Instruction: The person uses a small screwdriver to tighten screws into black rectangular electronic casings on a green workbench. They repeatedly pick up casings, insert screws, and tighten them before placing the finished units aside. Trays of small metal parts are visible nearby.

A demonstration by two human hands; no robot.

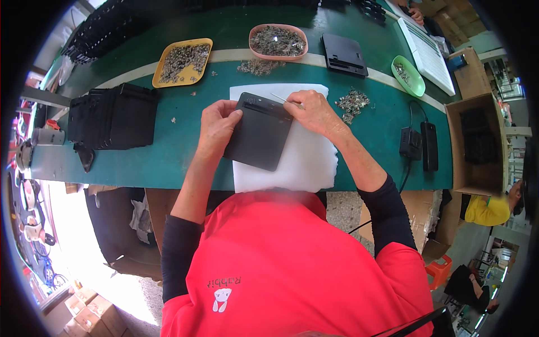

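My left hand (218, 124) grips the left edge of a flat black plastic panel (261, 137), thumb on top. The panel has a narrow slot near its far end and lies slightly turned on a white foam sheet (311, 160). Over the panel's far right corner, my right hand (315, 113) is closed, pinching a thin silver pointed tool (277, 97) that reaches toward the slot. The kind of tool is too small to tell. Right of the foam, a loose pile of small metal parts (353, 105) lies on the green table (193, 151).
Farther back stand a yellow tray (159, 78), a pink tray (269, 58) and a green tray (414, 89), all with small metal parts. Black panels (120, 118) are stacked left; another black panel (343, 54) lies at the back. At right are black adapters (429, 147) and a cardboard box (477, 182).
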